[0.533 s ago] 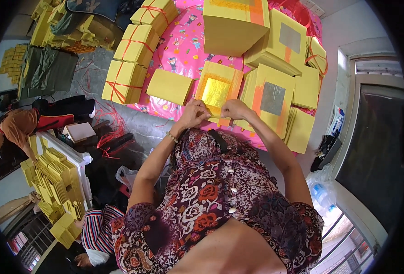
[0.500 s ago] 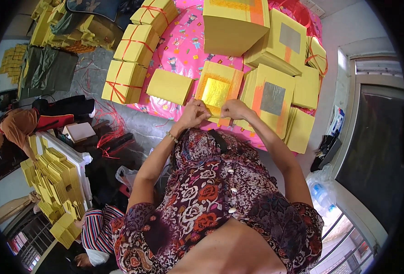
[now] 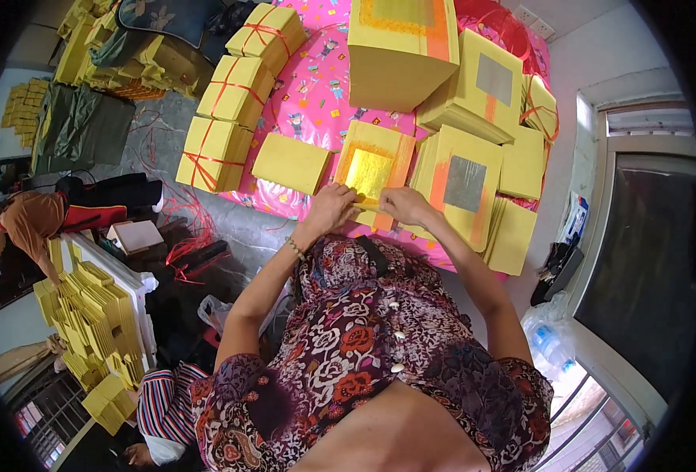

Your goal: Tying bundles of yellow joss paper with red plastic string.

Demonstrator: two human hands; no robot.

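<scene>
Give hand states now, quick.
Left hand: closed, pinching the gold-foil sheet.
Right hand: closed on the same sheet's near edge.

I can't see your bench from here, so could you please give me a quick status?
Both hands, left and right, pinching the near edge of the gold-foil stack. Plain yellow stack alongside left, clear of it.

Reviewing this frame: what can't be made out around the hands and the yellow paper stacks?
- Head view: what the left hand and right hand pinch between them; the fingers cover it.
- Near edge of the gold-foil stack, hidden behind both hands.
- Tall yellow stack, its top cut off by the picture's upper edge.
- Pattern on the pink sheet: too small.
</scene>
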